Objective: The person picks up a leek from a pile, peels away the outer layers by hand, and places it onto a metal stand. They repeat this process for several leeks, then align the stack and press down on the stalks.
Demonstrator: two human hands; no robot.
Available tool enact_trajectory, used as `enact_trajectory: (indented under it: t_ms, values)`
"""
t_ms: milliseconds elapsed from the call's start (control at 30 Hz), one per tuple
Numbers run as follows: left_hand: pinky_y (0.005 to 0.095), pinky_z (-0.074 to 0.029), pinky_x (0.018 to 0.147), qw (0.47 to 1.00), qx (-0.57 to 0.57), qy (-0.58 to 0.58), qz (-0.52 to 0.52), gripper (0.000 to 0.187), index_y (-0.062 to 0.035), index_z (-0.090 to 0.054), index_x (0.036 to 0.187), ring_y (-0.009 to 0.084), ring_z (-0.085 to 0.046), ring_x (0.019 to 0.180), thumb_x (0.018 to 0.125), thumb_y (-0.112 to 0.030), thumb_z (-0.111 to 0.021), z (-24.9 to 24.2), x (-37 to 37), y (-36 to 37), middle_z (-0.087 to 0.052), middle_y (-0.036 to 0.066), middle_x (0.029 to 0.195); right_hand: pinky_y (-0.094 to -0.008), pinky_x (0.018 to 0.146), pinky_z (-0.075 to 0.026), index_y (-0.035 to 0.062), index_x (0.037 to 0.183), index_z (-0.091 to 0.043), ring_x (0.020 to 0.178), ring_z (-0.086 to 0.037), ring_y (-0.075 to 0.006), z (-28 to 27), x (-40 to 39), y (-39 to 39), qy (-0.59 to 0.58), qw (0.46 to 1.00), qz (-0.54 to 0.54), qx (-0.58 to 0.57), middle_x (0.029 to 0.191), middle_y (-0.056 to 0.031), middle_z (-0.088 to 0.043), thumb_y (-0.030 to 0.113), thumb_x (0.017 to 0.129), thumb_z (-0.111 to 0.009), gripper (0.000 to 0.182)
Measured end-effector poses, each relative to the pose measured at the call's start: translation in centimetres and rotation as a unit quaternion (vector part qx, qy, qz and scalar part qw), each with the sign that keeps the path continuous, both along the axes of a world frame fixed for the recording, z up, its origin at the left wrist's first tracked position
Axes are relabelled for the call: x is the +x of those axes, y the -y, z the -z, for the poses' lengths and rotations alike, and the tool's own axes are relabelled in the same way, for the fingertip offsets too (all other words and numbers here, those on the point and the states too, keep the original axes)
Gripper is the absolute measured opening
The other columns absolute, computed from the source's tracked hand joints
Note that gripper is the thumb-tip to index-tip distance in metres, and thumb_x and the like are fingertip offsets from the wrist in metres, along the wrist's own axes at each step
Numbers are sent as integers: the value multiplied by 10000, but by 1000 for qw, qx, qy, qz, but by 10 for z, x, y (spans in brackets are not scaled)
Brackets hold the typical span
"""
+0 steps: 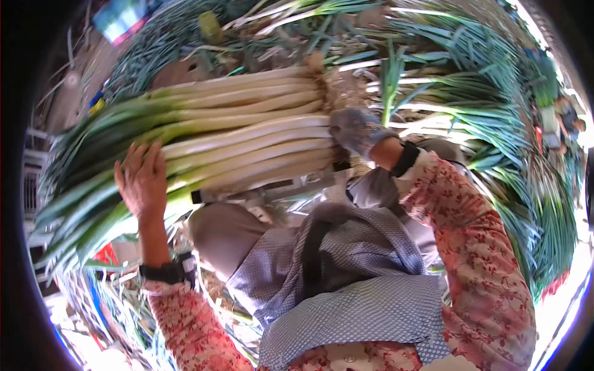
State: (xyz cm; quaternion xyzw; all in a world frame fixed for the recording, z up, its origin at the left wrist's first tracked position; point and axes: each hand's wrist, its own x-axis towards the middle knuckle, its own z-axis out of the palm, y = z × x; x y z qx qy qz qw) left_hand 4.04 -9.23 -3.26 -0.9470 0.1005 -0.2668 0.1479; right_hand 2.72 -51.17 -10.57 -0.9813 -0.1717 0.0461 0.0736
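Item 1: one row of long green onions with white shanks and blue-green leaves, lying crosswise just beyond the wearer's knees. Leaves fanned out to the left; pale, fibrous roots were gathered at the right. The shanks were smooth, straight and closely laid side by side, shading through yellow-green into dark leaf.

Item 2: bare left hand, fingers spread wide, laid over the row where white turned green. I saw it resting on the stalks rather than gripping them.

Item 3: right hand in a worn grey glove, at the root end, against the right tips of the shanks. Its fingers were partly hidden, so I could not tell whether it gripped any stalk.

Item 4: grey metal bar, near side of the row, partly covered.

Item 5: blue, white and pink packet, far left; any print on it was too blurred for me to read.

Item 6: yellow-green cylindrical object, far side, left of centre.

Item 7: heaped loose green onions with teal leaves, along the right.

Item 8: grey checked cloth apron, near, over the lap, with red-and-pink floral sleeves on both arms.

Item 9: black wristwatch, left wrist; black band, right wrist.
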Motion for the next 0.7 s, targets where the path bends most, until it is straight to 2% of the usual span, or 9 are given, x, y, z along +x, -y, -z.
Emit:
enact_trajectory:
  t_ms: [133,233,300,367,433,500,633,667,700]
  values:
    - [470,-250,1078,1000,-5,-15,4,245,-202,-649,1108,186,-486,1216,896,-284,-556,-1,-1,-1,-601,-12,1171,-437,723,-510,18,782,-661,758,-644,-328,-35,15,40,-159,964,191,97,849,-171,-667,273,797,-529,288]
    - [464,-247,1079,1000,-2,-29,-7,240,-208,-644,1112,186,-472,1230,910,-283,-538,-3,-3,2,-594,-20,1186,-438,692,-510,34,767,-670,703,-627,-310,-42,45,125,-74,975,92,-189,776,-140,-652,258,807,-551,257]
    - [457,-249,1079,999,6,-31,-1,242,-214,-639,1120,181,-463,1240,916,-287,-531,-2,-3,-2,-588,-29,1200,-451,709,-502,19,751,-667,702,-625,-314,-50,47,208,35,921,15,-387,768,-136,-650,244,812,-552,260]
    - [456,-250,1078,1000,9,-27,-7,243,-216,-637,1123,181,-465,1238,916,-286,-530,-2,-3,-1,-586,-31,1206,-414,768,-508,40,829,-700,792,-647,-321,-78,26,279,59,957,228,-170,907,-176,-666,218,830,-521,252]
    - [455,-257,1074,1000,16,-22,-8,247,-217,-633,1131,182,-469,1235,918,-283,-528,-1,-2,-3,-582,-34,1217,-402,791,-513,42,940,-686,878,-646,-329,-101,4,312,-15,907,337,-252,993,-199,-656,229,835,-515,274]
    - [458,-269,1068,1000,24,-15,0,248,-207,-633,1132,185,-472,1233,925,-279,-518,-1,-3,-3,-583,-30,1216,-403,792,-518,33,1045,-643,951,-630,-344,-75,-30,361,-64,891,357,-274,1033,-214,-642,266,834,-533,334]
    - [440,-295,1057,998,65,-21,-13,251,-182,-633,1135,178,-476,1230,937,-257,-499,3,0,-11,-587,-22,1217,-457,945,-437,38,1107,-632,1043,-582,-389,76,-57,367,-186,849,457,-188,1137,-201,-610,476,813,-577,531]
    - [438,-297,1057,997,77,-25,-20,253,-177,-633,1138,177,-478,1228,938,-252,-497,2,0,-11,-587,-23,1220,-465,936,-439,51,1086,-648,1047,-579,-386,134,-75,372,-135,936,316,-81,1084,-210,-628,473,868,-503,497]
    - [438,-297,1057,996,76,-27,-23,258,-172,-628,1147,179,-479,1227,940,-246,-491,3,0,-13,-586,-23,1223,-455,921,-447,53,1067,-648,1034,-586,-373,166,-82,348,-125,957,261,-14,1073,-203,-632,440,877,-488,460]
